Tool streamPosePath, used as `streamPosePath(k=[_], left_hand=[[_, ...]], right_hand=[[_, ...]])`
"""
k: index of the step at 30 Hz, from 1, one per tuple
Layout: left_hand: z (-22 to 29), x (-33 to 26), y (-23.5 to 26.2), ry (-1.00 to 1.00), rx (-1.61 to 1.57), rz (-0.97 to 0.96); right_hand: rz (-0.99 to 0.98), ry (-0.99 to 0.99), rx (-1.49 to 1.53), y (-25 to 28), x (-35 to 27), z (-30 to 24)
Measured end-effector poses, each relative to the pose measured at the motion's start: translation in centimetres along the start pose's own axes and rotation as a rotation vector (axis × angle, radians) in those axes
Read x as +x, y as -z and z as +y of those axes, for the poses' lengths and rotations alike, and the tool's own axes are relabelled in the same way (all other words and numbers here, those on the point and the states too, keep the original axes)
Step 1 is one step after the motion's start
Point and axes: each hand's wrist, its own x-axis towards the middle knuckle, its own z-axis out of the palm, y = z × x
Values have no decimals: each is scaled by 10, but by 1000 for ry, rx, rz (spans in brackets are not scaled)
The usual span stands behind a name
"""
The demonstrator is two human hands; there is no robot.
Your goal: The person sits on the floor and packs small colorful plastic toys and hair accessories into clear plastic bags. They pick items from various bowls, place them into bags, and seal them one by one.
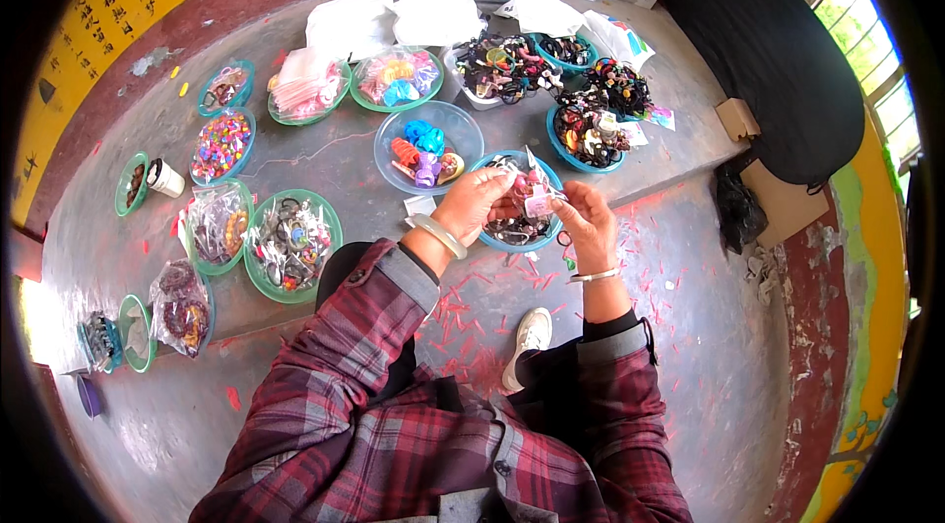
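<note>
My left hand and my right hand meet over a blue basin. Between their fingers is a small bunch of pink-and-white trinkets with a pale pink tag, seemingly hair ties. The left fingers are closed round its left side. My right thumb and fingertips pinch its right edge, and a dark loop hangs below that hand. Dark hair ties and small ornaments partly show inside the basin, hidden by the hands. Just behind stands a clear blue bowl with orange, blue and purple pieces in it.
Several bowls stand on a grey ledge, including a green basin of mixed hair ties and a bowl of colourful beads. Dark hair ties are heaped at the back. Red scraps litter the floor. A black-covered object stands right.
</note>
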Motion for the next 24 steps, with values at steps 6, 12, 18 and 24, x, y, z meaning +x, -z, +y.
streamPosePath(k=[6, 12, 18, 24], left_hand=[[-4, -2, -3, -30, 6, -56], [2, -6, -12, 55, -120, -47], [-6, 1, -8, 59, -89, 8], [-14, 4, -1, -45, 202, -23]], right_hand=[[-199, -275, 383, 1, 1, 10], [-143, -323, 410, 2, 0, 11], [-164, -273, 369, 2, 0, 14], [-219, -299, 340, -2, -3, -2]])
